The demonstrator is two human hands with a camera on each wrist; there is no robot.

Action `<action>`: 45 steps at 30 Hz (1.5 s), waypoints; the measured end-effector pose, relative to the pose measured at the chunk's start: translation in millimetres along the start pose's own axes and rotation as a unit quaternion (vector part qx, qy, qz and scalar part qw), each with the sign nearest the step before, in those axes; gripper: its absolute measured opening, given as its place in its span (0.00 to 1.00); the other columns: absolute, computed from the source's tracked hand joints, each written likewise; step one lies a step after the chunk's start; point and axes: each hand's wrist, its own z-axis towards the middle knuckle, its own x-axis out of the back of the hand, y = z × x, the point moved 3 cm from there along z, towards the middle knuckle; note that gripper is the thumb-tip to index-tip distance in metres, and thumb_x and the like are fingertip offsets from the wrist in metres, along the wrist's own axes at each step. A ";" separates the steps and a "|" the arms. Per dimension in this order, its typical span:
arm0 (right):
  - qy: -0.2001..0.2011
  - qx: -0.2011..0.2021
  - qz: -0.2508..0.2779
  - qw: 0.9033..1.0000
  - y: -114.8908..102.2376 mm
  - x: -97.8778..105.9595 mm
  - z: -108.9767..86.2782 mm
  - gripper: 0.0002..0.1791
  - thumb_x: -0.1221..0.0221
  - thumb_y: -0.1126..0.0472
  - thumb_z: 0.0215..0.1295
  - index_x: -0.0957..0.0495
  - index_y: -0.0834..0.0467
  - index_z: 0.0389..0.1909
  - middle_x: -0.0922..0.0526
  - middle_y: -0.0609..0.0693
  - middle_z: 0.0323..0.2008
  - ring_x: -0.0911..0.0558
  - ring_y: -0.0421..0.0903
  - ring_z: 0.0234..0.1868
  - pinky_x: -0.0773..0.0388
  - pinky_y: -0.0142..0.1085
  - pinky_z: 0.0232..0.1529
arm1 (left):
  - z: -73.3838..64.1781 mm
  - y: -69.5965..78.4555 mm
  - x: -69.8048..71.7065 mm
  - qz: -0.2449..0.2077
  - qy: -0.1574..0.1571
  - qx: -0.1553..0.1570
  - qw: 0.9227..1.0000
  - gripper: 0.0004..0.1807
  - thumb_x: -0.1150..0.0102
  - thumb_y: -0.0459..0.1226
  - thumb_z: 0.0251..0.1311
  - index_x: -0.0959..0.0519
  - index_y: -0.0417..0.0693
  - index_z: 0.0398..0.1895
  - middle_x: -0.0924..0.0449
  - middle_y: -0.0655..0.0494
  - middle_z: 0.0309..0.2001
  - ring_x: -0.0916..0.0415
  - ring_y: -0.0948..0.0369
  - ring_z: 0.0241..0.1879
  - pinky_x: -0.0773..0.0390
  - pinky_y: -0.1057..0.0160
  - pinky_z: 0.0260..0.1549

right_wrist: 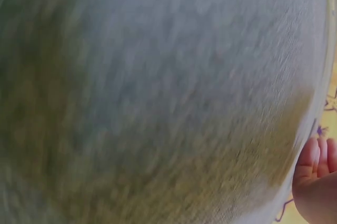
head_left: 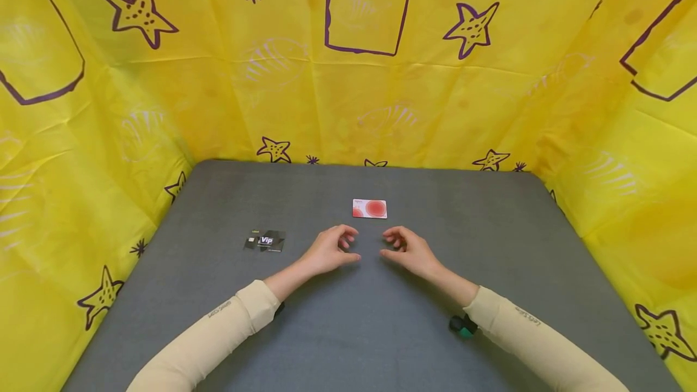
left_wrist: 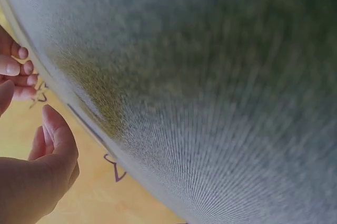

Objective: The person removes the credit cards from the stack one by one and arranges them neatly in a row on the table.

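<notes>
In the head view, the left hand (head_left: 331,248) and the right hand (head_left: 409,251) were over the middle of the grey table (head_left: 343,343), facing each other and apart. On both, the fingers were softly bent, with a moderate gap between thumb and fingers, and they held nothing. The white and red card (head_left: 370,209) lay flat on the far side of the hands, near to them but not touched. The black card (head_left: 264,241) lay flat to the left of the left hand, also apart from it. Beyond the table hung a yellow cloth (head_left: 337,107) with starfish drawings. I would judge the step in hand to be a waiting position, without contact. To take either card, the next move would call for reaching to it and pinching its thin edge.

In the left wrist view, the grey surface filled most of the space. The left hand was at the near left, its thumb side visible, and the right hand's fingertips came in above it.

In the right wrist view, the right hand appeared only partly, its fingers close together; the thumb's position I could not tell there.
</notes>
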 end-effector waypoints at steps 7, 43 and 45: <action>0.000 0.001 -0.019 1.000 6.0 6.8 7.0 0.21 0.28 0.62 0.53 0.22 0.62 0.48 0.18 0.53 0.40 0.24 0.47 0.37 0.28 0.32 0.38 | 10.9 -3.7 -0.8 0.026 -0.001 0.009 1.000 0.25 0.25 0.34 0.46 0.22 0.36 0.48 0.22 0.49 0.38 0.24 0.56 0.37 0.26 0.63 0.40; 0.053 -0.028 -0.089 0.994 23.7 17.2 70.6 0.26 0.29 0.59 0.52 0.24 0.66 0.50 0.21 0.59 0.42 0.26 0.55 0.42 0.30 0.45 0.47 | 74.3 -33.6 10.4 0.047 0.052 0.117 0.991 0.27 0.26 0.35 0.49 0.24 0.37 0.52 0.23 0.46 0.42 0.27 0.55 0.39 0.26 0.60 0.43; 0.052 -0.030 -0.091 0.994 24.3 18.0 72.8 0.27 0.29 0.58 0.52 0.24 0.66 0.50 0.20 0.59 0.43 0.26 0.55 0.42 0.30 0.45 0.47 | 75.9 -34.4 10.2 0.044 0.051 0.123 0.990 0.27 0.26 0.34 0.49 0.24 0.37 0.53 0.23 0.47 0.42 0.28 0.55 0.39 0.26 0.61 0.43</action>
